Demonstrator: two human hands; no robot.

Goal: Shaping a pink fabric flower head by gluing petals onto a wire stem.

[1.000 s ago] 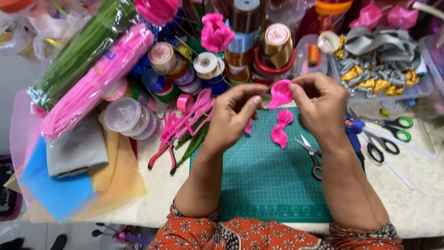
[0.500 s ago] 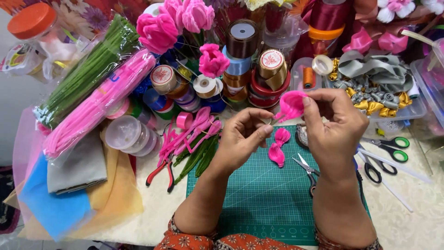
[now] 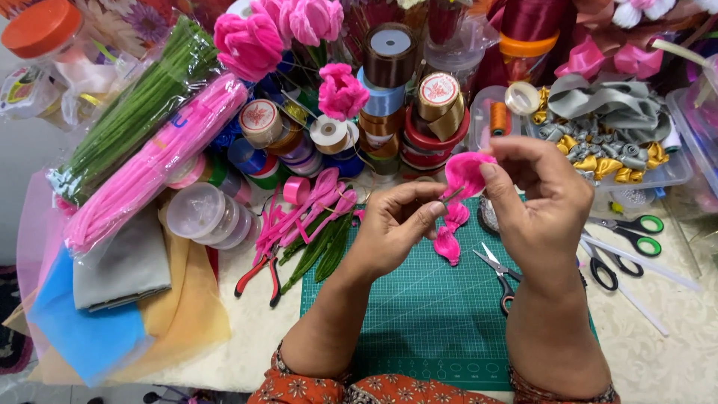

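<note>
Both hands were raised off the green cutting mat (image 3: 419, 314) compared with a second earlier: the right hand (image 3: 535, 198) pinched a pink ribbon petal (image 3: 464, 173) at its top, and the left hand (image 3: 396, 224) gripped the thin stem beneath it. The petal had lifted clear of the mat. Small scissors (image 3: 497, 273) lay untouched on the mat, and pink pliers (image 3: 258, 269) rested on the counter (image 3: 673, 329).

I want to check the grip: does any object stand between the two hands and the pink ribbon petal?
Nothing visible does. The right hand already pinches the pink ribbon petal, and the left hand touches just below it.
</note>
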